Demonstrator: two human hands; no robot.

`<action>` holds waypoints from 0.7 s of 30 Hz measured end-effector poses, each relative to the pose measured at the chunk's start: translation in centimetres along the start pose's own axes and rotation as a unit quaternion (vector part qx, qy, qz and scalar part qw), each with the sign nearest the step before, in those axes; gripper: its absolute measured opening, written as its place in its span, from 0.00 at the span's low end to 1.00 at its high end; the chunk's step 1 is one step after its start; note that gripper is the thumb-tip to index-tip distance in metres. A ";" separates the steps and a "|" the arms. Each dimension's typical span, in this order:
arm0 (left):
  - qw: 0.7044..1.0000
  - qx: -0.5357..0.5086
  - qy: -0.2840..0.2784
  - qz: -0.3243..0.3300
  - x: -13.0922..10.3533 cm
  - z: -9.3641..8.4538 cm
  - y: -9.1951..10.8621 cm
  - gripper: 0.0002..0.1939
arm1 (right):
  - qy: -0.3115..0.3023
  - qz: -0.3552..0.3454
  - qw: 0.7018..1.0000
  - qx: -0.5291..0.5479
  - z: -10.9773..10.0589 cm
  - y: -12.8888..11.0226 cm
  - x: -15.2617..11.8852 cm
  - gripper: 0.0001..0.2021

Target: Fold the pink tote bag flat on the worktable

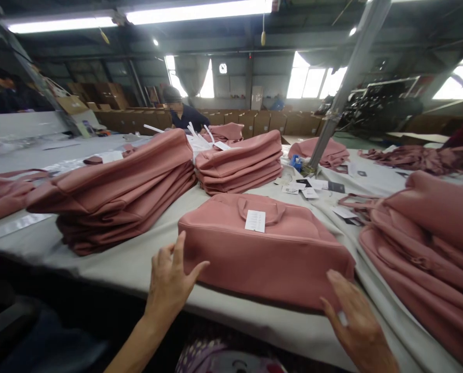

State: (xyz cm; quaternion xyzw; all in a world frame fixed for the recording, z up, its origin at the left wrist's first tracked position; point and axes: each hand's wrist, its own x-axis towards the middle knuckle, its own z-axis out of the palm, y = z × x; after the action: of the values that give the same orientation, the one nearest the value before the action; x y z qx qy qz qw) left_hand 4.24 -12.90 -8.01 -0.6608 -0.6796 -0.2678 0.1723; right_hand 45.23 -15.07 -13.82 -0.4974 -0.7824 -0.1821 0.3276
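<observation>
A flat pink bag [262, 248] lies on the grey table [110, 264] right in front of me, handles up, with a white tag [255, 220] on top. My left hand [172, 282] is spread open at the bag's near left corner, its fingers touching the edge. At the near right corner is my right hand [355, 321], fingers apart, resting against the bag's front side. Neither hand holds anything.
Stacks of the same pink bags stand to the left [114, 197], behind [239, 163] and to the right [429, 238]. Loose paper tags [309, 187] lie by a slanted metal pole [340, 93]. A person in dark clothes [186, 114] works at the far end, with cardboard boxes [262, 122] behind.
</observation>
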 end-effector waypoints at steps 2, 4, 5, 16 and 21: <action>0.992 -0.012 -0.021 0.124 2.7 -0.2 1.3 0.44 | -0.046 -0.159 0.984 0.065 -0.6 -2.5 1.7 0.26; 0.968 -0.026 -0.114 0.221 5.7 0.5 2.7 0.41 | -0.127 -0.262 0.951 0.109 -0.8 -4.7 3.7 0.23; 0.954 -0.033 -0.163 0.250 7.2 1.0 3.4 0.38 | -0.163 -0.289 0.934 0.130 -0.8 -5.7 4.6 0.21; 0.831 -0.228 -0.372 0.344 13.2 5.3 7.6 0.33 | -0.399 -0.289 0.826 0.275 4.1 -7.0 8.7 0.25; 0.804 -0.153 -0.400 0.413 12.2 6.3 9.8 0.34 | -0.458 -0.199 0.802 0.328 7.8 -5.5 7.2 0.30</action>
State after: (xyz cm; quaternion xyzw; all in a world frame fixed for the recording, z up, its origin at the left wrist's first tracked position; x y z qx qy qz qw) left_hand 13.92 0.47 -4.50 -0.9454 -0.3009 0.0163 -0.1238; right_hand 35.61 -7.92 -14.22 -0.2193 -0.9360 0.2737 0.0311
